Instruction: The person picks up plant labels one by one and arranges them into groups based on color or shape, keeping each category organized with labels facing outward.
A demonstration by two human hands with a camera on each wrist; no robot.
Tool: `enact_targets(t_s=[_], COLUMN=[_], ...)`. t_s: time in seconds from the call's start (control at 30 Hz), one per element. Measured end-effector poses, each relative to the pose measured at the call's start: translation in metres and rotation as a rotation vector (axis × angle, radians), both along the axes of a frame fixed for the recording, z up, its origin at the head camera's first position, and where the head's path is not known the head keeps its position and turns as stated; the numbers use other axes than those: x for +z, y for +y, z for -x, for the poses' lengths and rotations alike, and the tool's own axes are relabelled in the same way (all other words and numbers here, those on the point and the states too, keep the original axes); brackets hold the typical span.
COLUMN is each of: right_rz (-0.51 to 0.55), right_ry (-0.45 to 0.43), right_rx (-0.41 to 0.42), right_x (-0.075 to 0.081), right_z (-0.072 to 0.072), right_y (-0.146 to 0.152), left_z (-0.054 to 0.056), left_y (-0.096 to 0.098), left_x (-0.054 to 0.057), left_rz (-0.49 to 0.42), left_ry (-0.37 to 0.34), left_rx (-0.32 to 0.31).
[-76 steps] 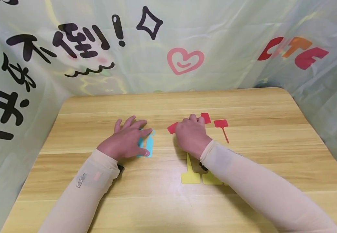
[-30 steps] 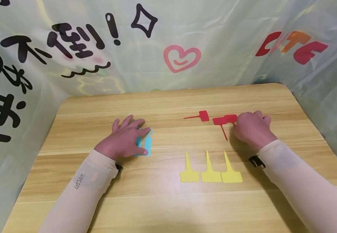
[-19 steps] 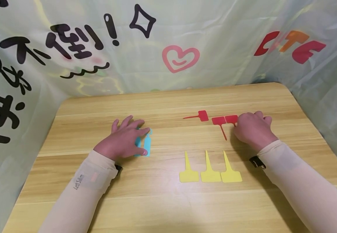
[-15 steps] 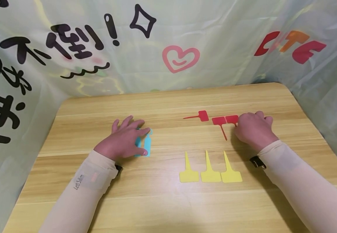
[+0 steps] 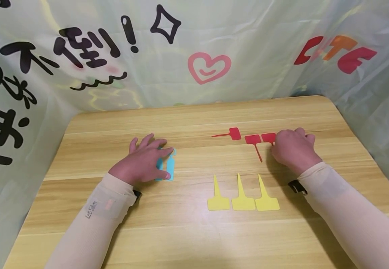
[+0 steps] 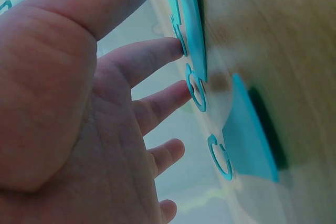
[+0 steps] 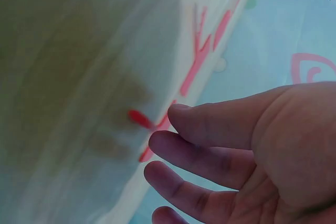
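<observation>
My left hand [image 5: 140, 160], fingers spread, rests over flat blue tags [image 5: 170, 169] and partly covers them. The left wrist view shows looped ends, with one blue tag [image 6: 251, 135] apart from the fingers. My right hand [image 5: 293, 149] pinches a red T-shaped plant label [image 5: 267, 137] between thumb and forefinger at the right end of the red group. Its stem is mostly hidden by the hand. Just left of it, a second red label [image 5: 253, 139] lies stem toward me. Farther left, a third red label [image 5: 235, 133] lies sideways, stem pointing left.
Three yellow T-shaped labels [image 5: 243, 204] lie in a row nearer me, stems pointing away. All this lies on a wooden table [image 5: 113, 123]. A pale printed curtain [image 5: 255, 45] hangs behind the table and at its sides.
My right hand has moved the leftmost red label to the right end of the group. There it overlapped the middle label, then slid slightly right. The left hand has stayed on the blue tags.
</observation>
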State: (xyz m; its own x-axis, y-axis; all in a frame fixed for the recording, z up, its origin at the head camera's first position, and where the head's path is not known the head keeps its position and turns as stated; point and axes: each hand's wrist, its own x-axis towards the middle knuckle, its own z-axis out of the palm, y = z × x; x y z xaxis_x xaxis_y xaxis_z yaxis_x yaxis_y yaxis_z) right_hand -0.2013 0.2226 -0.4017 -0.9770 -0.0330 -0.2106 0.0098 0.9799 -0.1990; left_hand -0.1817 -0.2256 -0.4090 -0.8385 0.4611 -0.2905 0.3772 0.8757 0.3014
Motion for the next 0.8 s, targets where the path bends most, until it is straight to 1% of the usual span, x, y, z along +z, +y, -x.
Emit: enact_targets(t_s=[0.1, 0.2, 0.3, 0.43, 0.57, 0.67, 0.8], right_rz=[0.015, 0.024, 0.019, 0.037, 0.083, 0.092, 0.046], right_ry=[0.011, -0.017, -0.074, -0.114, -0.123, -0.123, -0.097], right_rx=[0.005, -0.005, -0.01, 0.011, 0.017, 0.008, -0.01], right_x=[0.005, 0.012, 0.02, 0.027, 0.025, 0.019, 0.011], right_z=[0.001, 0.006, 0.013, 0.024, 0.037, 0.046, 0.055], right_y=[-0.005, -0.018, -0.039, -0.075, -0.106, -0.121, -0.132], left_z=[0.0, 0.0, 0.0, -0.001, -0.001, 0.0, 0.001], left_y=[-0.001, -0.001, -0.002, -0.005, -0.005, -0.003, -0.002], left_x=[-0.001, -0.001, -0.001, -0.001, -0.002, -0.004, -0.003], left_rz=[-0.002, 0.0, 0.004, 0.004, 0.001, 0.0, 0.009], left_ry=[0.003, 0.006, 0.011, 0.012, 0.016, 0.017, 0.019], left_rx=[-0.001, -0.002, 0.0, 0.007, 0.002, -0.005, -0.01])
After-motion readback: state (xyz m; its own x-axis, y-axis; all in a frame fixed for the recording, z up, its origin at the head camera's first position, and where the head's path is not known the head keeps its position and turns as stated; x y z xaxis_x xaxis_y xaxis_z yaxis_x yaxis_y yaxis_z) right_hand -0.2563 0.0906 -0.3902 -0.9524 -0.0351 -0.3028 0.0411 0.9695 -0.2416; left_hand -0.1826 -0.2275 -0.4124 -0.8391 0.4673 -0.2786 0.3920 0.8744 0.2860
